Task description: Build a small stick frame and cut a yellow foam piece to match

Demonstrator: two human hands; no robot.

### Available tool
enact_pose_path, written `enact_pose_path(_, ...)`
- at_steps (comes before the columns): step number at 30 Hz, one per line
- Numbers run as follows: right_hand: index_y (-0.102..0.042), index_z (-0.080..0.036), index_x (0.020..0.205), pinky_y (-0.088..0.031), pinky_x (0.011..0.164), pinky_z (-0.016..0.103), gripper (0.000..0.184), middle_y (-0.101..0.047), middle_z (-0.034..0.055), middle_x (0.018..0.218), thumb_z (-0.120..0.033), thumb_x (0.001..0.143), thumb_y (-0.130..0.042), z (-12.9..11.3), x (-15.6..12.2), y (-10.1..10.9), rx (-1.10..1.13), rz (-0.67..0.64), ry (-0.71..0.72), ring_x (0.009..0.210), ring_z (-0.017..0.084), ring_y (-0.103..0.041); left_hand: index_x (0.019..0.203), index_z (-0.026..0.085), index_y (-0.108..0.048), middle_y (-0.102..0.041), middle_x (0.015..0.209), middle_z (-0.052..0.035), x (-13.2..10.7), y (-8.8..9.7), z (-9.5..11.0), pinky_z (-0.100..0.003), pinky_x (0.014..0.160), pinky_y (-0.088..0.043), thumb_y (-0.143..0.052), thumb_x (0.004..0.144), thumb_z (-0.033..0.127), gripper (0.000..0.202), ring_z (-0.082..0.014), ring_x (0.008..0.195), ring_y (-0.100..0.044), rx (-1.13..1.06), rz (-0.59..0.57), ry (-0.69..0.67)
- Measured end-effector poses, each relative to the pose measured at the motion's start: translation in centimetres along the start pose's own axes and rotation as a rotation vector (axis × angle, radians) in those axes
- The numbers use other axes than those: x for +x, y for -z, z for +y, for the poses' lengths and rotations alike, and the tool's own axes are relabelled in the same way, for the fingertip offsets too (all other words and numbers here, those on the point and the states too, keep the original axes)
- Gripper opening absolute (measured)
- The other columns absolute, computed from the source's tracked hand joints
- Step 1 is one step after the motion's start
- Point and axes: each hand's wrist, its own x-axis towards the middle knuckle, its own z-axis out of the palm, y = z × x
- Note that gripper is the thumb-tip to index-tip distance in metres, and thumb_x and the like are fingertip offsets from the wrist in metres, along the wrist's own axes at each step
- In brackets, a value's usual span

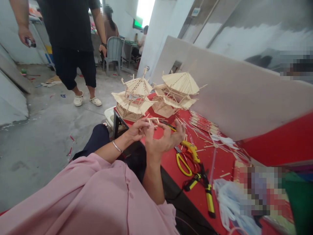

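My left hand (pixel 137 130) and my right hand (pixel 164 139) are raised together over the near edge of a red table (pixel 220 163). Both pinch a small piece made of thin wooden sticks (pixel 153 120) between the fingertips. A silver bracelet sits on my left wrist. Just beyond my hands stand two pagoda-like stick models, one on the left (pixel 133 98) and one on the right (pixel 177 93).
Yellow-handled scissors (pixel 183 161), a yellow glue gun (pixel 192 150) and a yellow-black tool (pixel 207 191) lie on the table beside loose sticks. A white board (pixel 234 94) leans behind. A person in black stands on the concrete floor at left; others sit farther back.
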Motion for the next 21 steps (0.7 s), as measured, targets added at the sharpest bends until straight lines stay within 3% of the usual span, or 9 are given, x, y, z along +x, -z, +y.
enact_pose_path(5, -0.065, -0.021, 0.089, -0.041, 0.107, 0.060, 0.021, -0.058, 0.0136, 0.128, -0.040, 0.081, -0.070, 0.4, 0.1, 0.4, -0.008, -0.071, 0.024, 0.130, 0.033, -0.049, 0.077, 0.009, -0.068, -0.074, 0.091, -0.0111, -0.2, 0.1, 0.3, -0.025, 0.066, -0.056, -0.077, 0.057, 0.022, 0.025, -0.0179, 0.072, -0.071, -0.002, -0.025, -0.007)
enact_pose_path(13, -0.065, -0.022, 0.088, -0.039, 0.108, 0.060, 0.022, -0.058, 0.0128, 0.127, -0.043, 0.083, -0.068, 0.5, 0.5, 0.9, 0.013, -0.128, 0.005, 0.131, 0.033, -0.048, 0.075, 0.012, -0.069, -0.068, 0.067, -0.0041, -0.2, 0.5, -0.1, -0.028, 0.075, -0.057, -0.076, 0.059, 0.019, 0.019, -0.0183, 0.070, -0.071, 0.002, -0.002, 0.006)
enact_pose_path(17, -0.067, -0.022, 0.090, -0.040, 0.107, 0.060, 0.020, -0.059, 0.0112, 0.127, -0.041, 0.083, -0.067, 0.9, 0.5, 1.1, 0.046, -0.169, 0.028, 0.130, 0.033, -0.049, 0.071, 0.012, -0.066, -0.066, 0.066, -0.0036, -0.2, 0.9, 0.0, -0.024, 0.064, -0.053, -0.072, 0.064, 0.018, 0.011, -0.0159, 0.066, -0.068, 0.059, 0.000, 0.017)
enact_pose_path(21, -0.068, -0.023, 0.095, -0.039, 0.108, 0.059, 0.018, -0.059, 0.0108, 0.127, -0.036, 0.085, -0.062, 1.2, 0.5, 1.3, 0.085, -0.185, 0.030, 0.130, 0.031, -0.049, 0.073, 0.012, -0.068, -0.070, 0.080, -0.0052, -0.3, 0.8, 0.2, -0.024, 0.064, -0.052, -0.071, 0.068, 0.017, 0.008, -0.0118, 0.063, -0.065, 0.059, -0.023, 0.023)
